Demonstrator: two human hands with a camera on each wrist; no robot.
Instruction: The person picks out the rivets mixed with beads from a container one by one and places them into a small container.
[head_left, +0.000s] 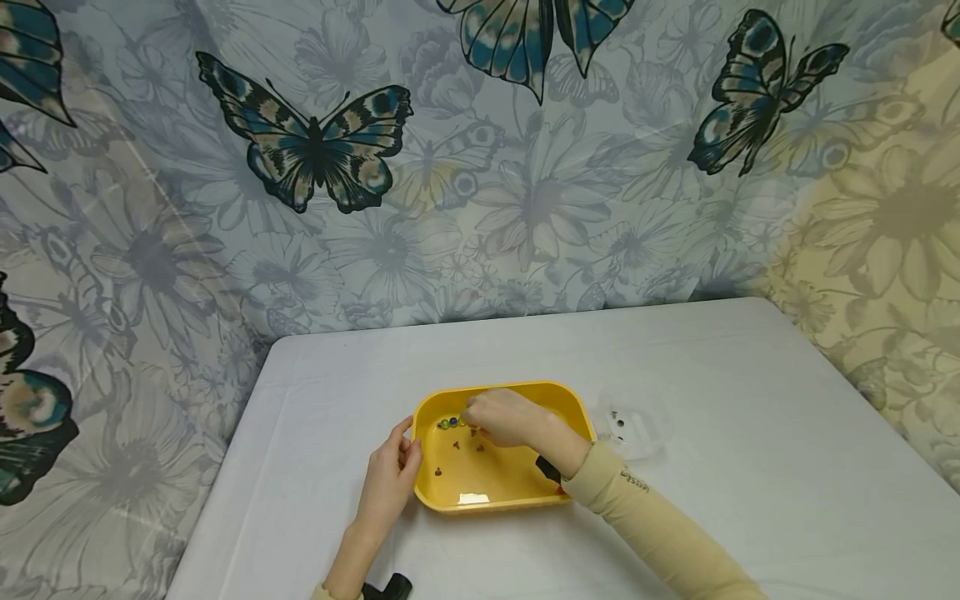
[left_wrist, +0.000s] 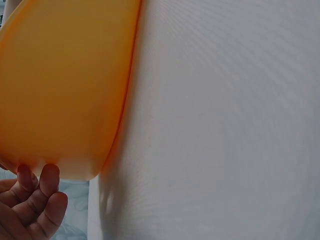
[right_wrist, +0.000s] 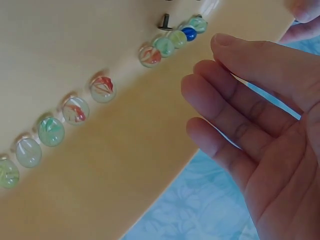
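The left hand (head_left: pixel 393 467) rested loosely bent fingers against the yellow tray (head_left: pixel 487 471) to its right. The right hand (head_left: pixel 506 417) hung above the tray, fingers slightly parted, gripping nothing visible; marbles (right_wrist: pixel 102 89) lined the wall beyond its fingertips, a dark pin (right_wrist: pixel 165 23) beside them.

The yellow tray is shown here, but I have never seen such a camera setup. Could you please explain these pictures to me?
There is no machine: a person works with two bare hands. The head picture comes from a camera worn on the head; the other two come from cameras on the wrists.

On the white table stands the yellow tray, with glass marbles and small dark pins inside. Beside it is a clear container.

The left hand touches the tray's side. The right hand is over the tray, near the marbles; I see nothing held in it.
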